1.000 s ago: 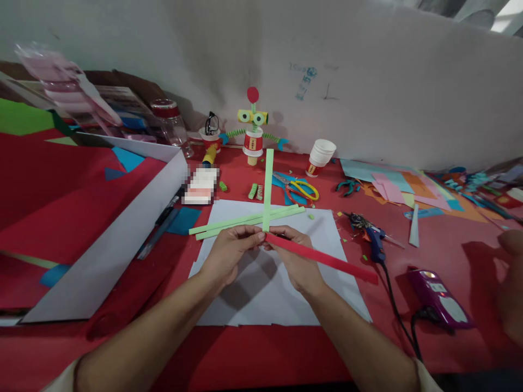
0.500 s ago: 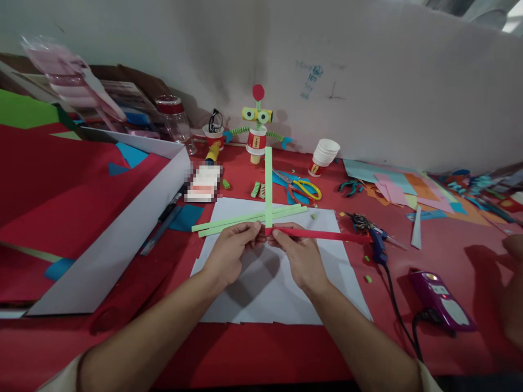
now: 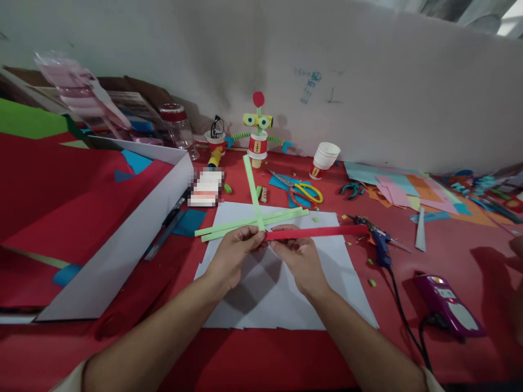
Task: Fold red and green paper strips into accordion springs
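A light green paper strip (image 3: 251,188) and a red paper strip (image 3: 327,232) meet at one end in an L shape. My left hand (image 3: 229,256) is closed, pinching that corner between thumb and fingers. The green strip points away, leaning left, and the red one reaches right towards the glue gun. Closed at the red strip's near end is my right hand (image 3: 304,264), thumb below the strip and fingers behind it; the exact contact is partly hidden. Two more green strips (image 3: 216,230) lie crossed on white paper (image 3: 281,305) beneath my hands.
Scissors (image 3: 304,190), a glue gun (image 3: 379,245) with a cord, and a purple power socket (image 3: 449,305) lie around. Behind stand a paper-cup figure (image 3: 257,144) and stacked cups (image 3: 324,158). A box (image 3: 122,261) of coloured paper is left; another person's hand (image 3: 517,261) is at the right edge.
The green strip has swung from upright to leaning left. The red strip's far end has risen slightly, and my right thumb has shifted below the strip. The view has shifted slightly.
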`<state>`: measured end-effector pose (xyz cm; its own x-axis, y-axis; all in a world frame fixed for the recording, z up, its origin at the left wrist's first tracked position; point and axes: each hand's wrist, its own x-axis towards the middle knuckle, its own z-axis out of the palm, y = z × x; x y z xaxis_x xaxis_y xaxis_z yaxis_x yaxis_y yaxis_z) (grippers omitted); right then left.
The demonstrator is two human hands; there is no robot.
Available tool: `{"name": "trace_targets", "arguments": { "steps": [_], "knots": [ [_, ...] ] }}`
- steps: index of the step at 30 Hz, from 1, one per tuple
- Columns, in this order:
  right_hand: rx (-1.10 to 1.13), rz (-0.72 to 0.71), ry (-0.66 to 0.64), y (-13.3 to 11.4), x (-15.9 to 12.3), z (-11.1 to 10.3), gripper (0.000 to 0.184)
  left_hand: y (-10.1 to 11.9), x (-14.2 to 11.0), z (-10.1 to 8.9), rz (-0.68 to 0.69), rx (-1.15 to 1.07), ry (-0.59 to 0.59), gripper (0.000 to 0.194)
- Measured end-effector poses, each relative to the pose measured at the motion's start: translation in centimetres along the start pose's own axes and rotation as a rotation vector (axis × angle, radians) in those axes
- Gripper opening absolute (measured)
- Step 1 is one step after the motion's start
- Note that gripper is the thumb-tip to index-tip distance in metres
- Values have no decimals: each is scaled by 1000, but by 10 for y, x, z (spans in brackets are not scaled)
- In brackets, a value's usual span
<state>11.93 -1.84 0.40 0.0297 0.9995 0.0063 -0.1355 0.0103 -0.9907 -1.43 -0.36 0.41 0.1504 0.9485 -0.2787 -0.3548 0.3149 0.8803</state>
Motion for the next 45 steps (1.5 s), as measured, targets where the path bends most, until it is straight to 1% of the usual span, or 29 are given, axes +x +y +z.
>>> {"name": "trace_targets", "arguments": {
  "steps": [3,7,10,13,15,17,21,24,26,28,31,34,38,42,45],
  "knots": [
    [-159,-103,-42,2,0,-3,24,1,-1,-1,-35,-56,-6,20],
    [-316,-200,-87,3,-1,-5,15,1,-1,-3,-121,-127,-19,23],
    [-335,-236,-89,2,-2,-5,12,2,0,-2,-170,-227,-59,28],
    [-273,-235,-123,1,-2,-5,7,4,-1,0,-164,-298,-113,37],
    [-249,-244,-142,2,-1,-6,4,5,-2,0,-165,-293,-126,38],
    [-269,-264,-138,3,1,-8,4,5,-3,0,-165,-269,-153,35],
    [-326,-299,-154,3,2,-11,4,6,0,-5,-144,-234,-272,28],
    [-345,-299,-190,2,1,-10,6,11,2,-9,-144,-206,-319,31],
    [-360,-285,-215,1,1,-9,7,17,3,-12,-156,-147,-338,33],
    [-349,-248,-247,1,2,-8,6,21,2,-13,-158,-73,-341,35],
    [-257,-178,-281,1,4,-8,5,23,1,-14,-142,-18,-323,34],
    [-208,-151,-280,3,5,-9,7,22,2,-13,-148,-44,-322,33],
    [-243,-138,-254,5,2,-7,6,19,4,-14,-163,-43,-325,35],
    [-229,-120,-197,5,-1,-6,7,16,3,-12,-167,-135,-266,39],
    [-246,-148,-195,1,0,-7,5,11,1,-7,-152,-213,-218,38]
  ]
}}
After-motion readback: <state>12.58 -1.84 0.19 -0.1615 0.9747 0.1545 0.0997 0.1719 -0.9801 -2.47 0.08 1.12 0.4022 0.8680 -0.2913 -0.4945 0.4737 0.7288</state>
